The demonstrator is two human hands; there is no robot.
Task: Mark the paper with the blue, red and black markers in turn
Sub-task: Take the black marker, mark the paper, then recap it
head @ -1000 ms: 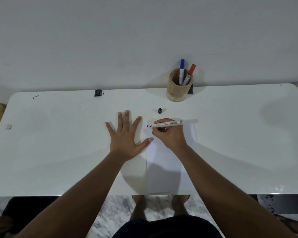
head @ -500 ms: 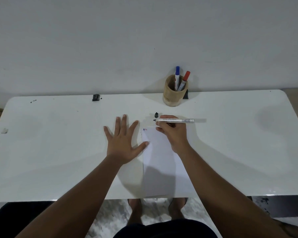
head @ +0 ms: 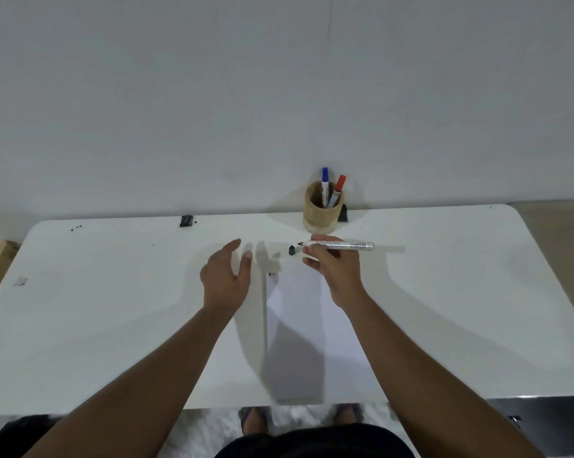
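The right hand (head: 337,269) grips the uncapped black marker (head: 340,245) level above the far end of the paper (head: 307,342), its dark tip pointing left toward the small black cap (head: 292,250) lying on the tabletop (head: 113,309). The left hand (head: 226,279) hovers just left of the sheet, its fingers (head: 246,259) loose and holding nothing. The blue marker (head: 325,185) and red marker (head: 338,190) stand capped in the wooden cup (head: 322,214) by the wall. Small marks (head: 272,274) show at the paper's top left corner.
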